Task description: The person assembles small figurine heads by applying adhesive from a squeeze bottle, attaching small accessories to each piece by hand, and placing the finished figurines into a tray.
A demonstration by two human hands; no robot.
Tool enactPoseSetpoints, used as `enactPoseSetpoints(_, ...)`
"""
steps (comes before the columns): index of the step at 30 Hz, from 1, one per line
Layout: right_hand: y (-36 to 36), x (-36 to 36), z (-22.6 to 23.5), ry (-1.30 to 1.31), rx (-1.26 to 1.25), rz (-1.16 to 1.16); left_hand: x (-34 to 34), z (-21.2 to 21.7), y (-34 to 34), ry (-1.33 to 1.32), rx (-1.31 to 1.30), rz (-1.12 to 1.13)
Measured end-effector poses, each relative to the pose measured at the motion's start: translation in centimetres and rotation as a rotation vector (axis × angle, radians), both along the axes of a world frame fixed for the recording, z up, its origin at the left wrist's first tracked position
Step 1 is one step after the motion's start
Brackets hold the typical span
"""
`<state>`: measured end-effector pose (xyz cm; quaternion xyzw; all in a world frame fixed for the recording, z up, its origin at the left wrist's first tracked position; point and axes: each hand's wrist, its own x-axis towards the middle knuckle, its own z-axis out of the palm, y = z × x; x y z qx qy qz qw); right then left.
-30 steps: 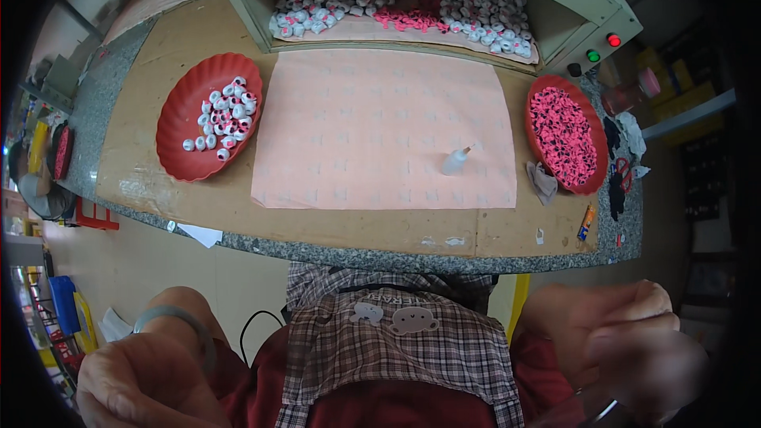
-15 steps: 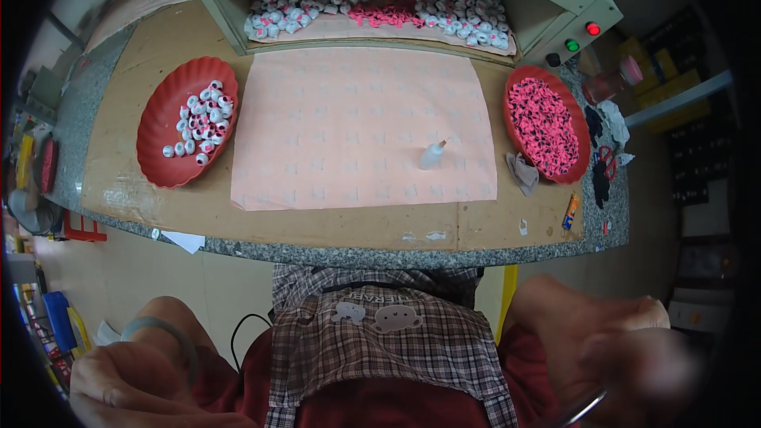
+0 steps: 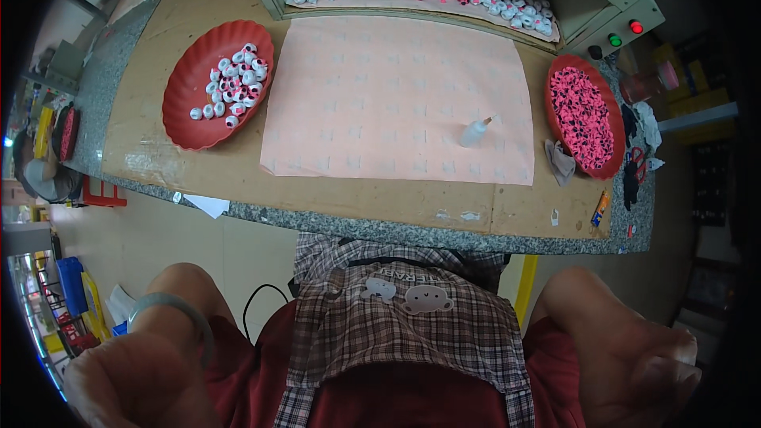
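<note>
My left hand (image 3: 135, 380) is raised at the lower left, with a pale bangle (image 3: 176, 306) round its wrist. Its fingers run out of view at the dark rim. At the lower right my right hand (image 3: 646, 372) is raised too, its visible fingers curled in; whatever they may hold is hidden. Both hands are apart from the table. On the table a pink sheet (image 3: 380, 95) carries a small white bottle (image 3: 474, 134) with a thin tip, standing upright. Left of the sheet, a red scalloped dish (image 3: 184, 103) holds several small white round pieces (image 3: 238, 79) with dark centres.
A second red dish (image 3: 555, 115) at the right is full of small pink-and-black pieces (image 3: 585, 123). Beside it lie a grey cloth (image 3: 560, 162), an orange tube (image 3: 600, 208) and red-handled scissors (image 3: 637, 160). Behind the sheet stands a green cabinet (image 3: 590, 24) with lit buttons, filled with white pieces.
The whole view has shifted, so the table sits higher and further right. A shiny metal piece near my right hand is out of view. Both hands stay raised near the lower corners.
</note>
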<state>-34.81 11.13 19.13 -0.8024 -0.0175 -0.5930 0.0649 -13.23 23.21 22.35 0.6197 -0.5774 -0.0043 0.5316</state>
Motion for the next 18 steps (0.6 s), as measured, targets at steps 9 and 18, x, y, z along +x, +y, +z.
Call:
enactPoseSetpoints(9,0.7,-0.6,0.8,0.053,0.064,0.093,1.1,-0.5,1.2,-0.031,-0.102,-0.096)
enactPoseSetpoints(18,-0.8,0.7,-1.3,-0.495,-0.131,0.101,2.5,-1.1,1.4,-0.044,-0.217,-0.176)
